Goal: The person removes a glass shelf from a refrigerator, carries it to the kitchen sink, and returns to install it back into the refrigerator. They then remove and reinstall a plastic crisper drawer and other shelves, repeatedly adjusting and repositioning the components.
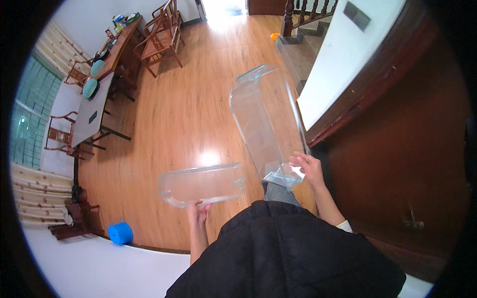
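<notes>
My left hand [198, 213] grips the near edge of a small clear plastic bin [203, 184], which looks like a refrigerator door shelf. A larger clear plastic bin [266, 119] extends away from my right hand [308, 167], whose fingers are at its near right end. The two bins are apart, the small one to the left and the large one to the right. Both are see-through, and the wooden floor shows through them. Just beyond the front of my black garment, part of a grey trouser leg [281, 194] shows below the large bin.
A dark wooden door [395, 149] and a white wall edge [335, 67] stand close on the right, with stone stairs [300, 56] behind. Tables [93, 111] and wooden chairs [162, 48] line the left side. A blue bucket-like container [120, 233] sits on the floor at lower left.
</notes>
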`<state>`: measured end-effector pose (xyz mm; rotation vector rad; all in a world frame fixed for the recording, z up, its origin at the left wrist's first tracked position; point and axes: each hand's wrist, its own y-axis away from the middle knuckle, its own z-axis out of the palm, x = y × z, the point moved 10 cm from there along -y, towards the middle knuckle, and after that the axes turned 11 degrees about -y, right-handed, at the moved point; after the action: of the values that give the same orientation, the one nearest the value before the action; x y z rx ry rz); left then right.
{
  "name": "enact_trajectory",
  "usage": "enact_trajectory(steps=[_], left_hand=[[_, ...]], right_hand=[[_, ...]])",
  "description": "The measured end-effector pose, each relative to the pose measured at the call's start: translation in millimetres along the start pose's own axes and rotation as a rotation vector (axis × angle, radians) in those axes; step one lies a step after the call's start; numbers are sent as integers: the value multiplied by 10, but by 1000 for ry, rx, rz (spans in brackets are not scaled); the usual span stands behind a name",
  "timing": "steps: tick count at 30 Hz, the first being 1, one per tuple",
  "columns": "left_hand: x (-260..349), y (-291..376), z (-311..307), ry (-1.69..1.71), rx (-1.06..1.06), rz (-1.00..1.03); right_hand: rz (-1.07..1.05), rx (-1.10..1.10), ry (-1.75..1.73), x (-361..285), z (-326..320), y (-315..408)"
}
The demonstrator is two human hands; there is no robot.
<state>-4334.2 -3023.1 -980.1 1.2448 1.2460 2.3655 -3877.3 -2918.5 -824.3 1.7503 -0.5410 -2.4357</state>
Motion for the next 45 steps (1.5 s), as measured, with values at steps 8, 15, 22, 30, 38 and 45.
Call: enact_trajectory(steps=[8, 15, 22, 30, 38, 45], left_hand=[[1697, -1770, 2239, 83, 7, 130], [2936, -3222, 3193, 262, 24, 169], [4654, -5620, 4785, 160, 40, 280], [6496, -7182, 7632, -84, -302, 245], [7677, -9174, 9940, -17, -456, 26], [8854, -10617, 11304, 30, -293, -25]], right_hand=[[319, -314, -338, -390, 564, -3131], [704, -1035, -776, -1128, 2482, -5067], [1127, -1575, -992, -1600, 4108, -6690], [1153, -1521, -1327, -2159, 4879, -9070], [1219, -1581, -1706, -3110, 5299, -12273], [1104, -1457, -1665, -4203, 5387, -15085]])
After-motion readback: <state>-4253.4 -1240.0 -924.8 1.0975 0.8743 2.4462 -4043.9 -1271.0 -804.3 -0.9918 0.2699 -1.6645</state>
